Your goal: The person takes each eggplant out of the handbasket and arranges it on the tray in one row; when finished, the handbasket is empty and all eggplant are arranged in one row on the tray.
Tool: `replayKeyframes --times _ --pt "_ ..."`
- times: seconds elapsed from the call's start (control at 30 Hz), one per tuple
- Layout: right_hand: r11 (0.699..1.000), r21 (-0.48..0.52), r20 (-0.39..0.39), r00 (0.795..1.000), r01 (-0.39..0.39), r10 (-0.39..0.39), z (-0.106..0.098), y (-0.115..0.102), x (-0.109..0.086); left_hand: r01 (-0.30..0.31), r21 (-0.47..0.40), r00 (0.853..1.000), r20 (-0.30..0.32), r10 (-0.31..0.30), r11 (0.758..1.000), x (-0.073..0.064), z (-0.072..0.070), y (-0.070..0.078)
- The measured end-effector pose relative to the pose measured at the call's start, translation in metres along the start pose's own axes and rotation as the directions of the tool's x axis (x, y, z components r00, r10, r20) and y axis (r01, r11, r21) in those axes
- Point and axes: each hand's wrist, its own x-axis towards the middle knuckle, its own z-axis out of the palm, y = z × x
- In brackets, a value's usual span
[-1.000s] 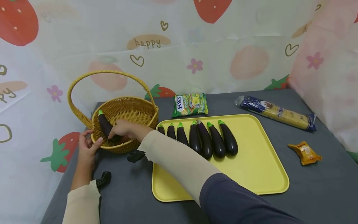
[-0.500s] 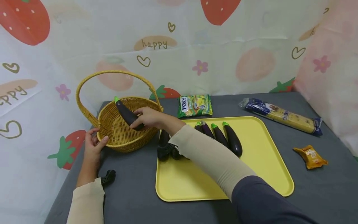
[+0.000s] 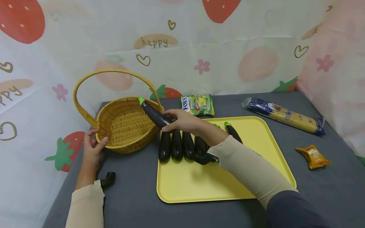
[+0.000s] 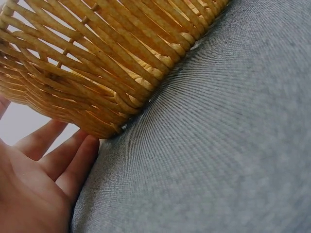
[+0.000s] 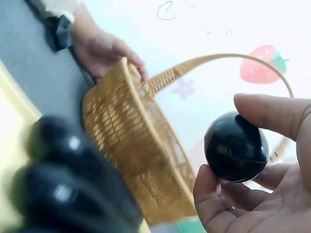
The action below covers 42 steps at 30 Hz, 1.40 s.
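My right hand grips a dark purple eggplant near its blunt end, its green cap pointing up and left. The eggplant is raised between the wicker basket and the yellow tray. In the right wrist view its round end shows between thumb and fingers. My left hand rests against the basket's left side; in the left wrist view its extended fingers touch the wall low down. No eggplant shows inside the basket. Several eggplants lie in a row on the tray, partly hidden by my right arm.
Behind the tray lies a green candy bag. A long pasta packet lies at the back right, with a small orange wrapped snack in front of it. The basket's tall handle arches above its rim.
My right hand has lifted the eggplant out of the basket and carried it right, towards the tray. The left hand stays at the basket's side. The head view has shifted slightly.
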Motion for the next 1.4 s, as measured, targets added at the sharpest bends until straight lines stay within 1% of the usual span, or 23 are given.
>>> replayKeyframes --times 0.2,0.4,0.47,0.7,0.8,0.87,0.97,1.03,1.1,1.13,1.2,1.33,1.37,1.4 --pt "0.998 -0.063 -0.098 0.995 -0.004 -0.003 -0.027 0.025 -0.045 -0.001 0.003 1.0 -0.013 0.001 1.0 0.001 0.0 0.003" --pt "0.999 -0.05 -0.185 0.983 -0.016 0.007 -0.053 0.047 -0.09 -0.002 -0.018 0.999 -0.037 0.002 1.0 -0.001 -0.001 0.007" --pt "0.998 -0.055 -0.22 0.975 -0.028 0.015 -0.063 0.054 -0.105 -0.002 -0.022 0.999 -0.046 0.001 1.0 -0.001 -0.001 0.007" --pt "0.991 -0.086 -0.356 0.932 -0.1 0.063 -0.094 0.075 -0.152 0.009 -0.019 0.998 -0.062 -0.01 1.0 -0.001 0.0 0.006" --pt "0.98 -0.137 -0.418 0.906 -0.142 0.073 -0.106 0.084 -0.169 0.004 -0.027 0.998 -0.066 -0.006 1.0 -0.002 0.001 0.006" --pt "0.965 -0.179 -0.46 0.884 -0.189 0.088 -0.112 0.092 -0.178 0.002 -0.03 0.998 -0.061 -0.004 1.0 -0.001 0.002 0.005" --pt "0.933 -0.236 -0.51 0.852 -0.273 0.12 -0.116 0.106 -0.19 0.004 -0.042 0.999 -0.048 -0.006 0.999 -0.001 0.002 0.005" --pt "0.913 -0.257 -0.529 0.837 -0.317 0.142 -0.116 0.115 -0.195 0.001 -0.05 0.999 -0.052 -0.003 0.999 0.0 0.003 0.005" --pt "0.901 -0.265 -0.537 0.829 -0.344 0.159 -0.114 0.123 -0.199 -0.007 -0.061 0.998 -0.057 0.003 0.998 0.0 0.002 0.006" --pt "0.895 -0.269 -0.539 0.826 -0.355 0.165 -0.113 0.126 -0.2 -0.011 -0.07 0.998 -0.059 0.007 0.997 0.001 0.002 0.006" --pt "0.886 -0.285 -0.534 0.828 -0.365 0.17 -0.11 0.129 -0.201 -0.016 -0.076 0.998 -0.054 0.012 0.997 0.001 0.001 0.007" --pt "0.855 -0.357 -0.515 0.843 -0.375 0.154 -0.107 0.133 -0.205 -0.005 -0.065 0.999 -0.035 0.003 0.998 0.0 0.002 0.005" --pt "0.85 -0.372 -0.509 0.848 -0.374 0.15 -0.107 0.134 -0.206 0.0 -0.061 0.999 -0.033 -0.002 0.998 -0.001 0.003 0.004" --pt "0.85 -0.375 -0.5 0.853 -0.37 0.15 -0.108 0.135 -0.207 0.006 -0.058 0.999 -0.035 -0.008 0.998 -0.001 0.004 0.003"
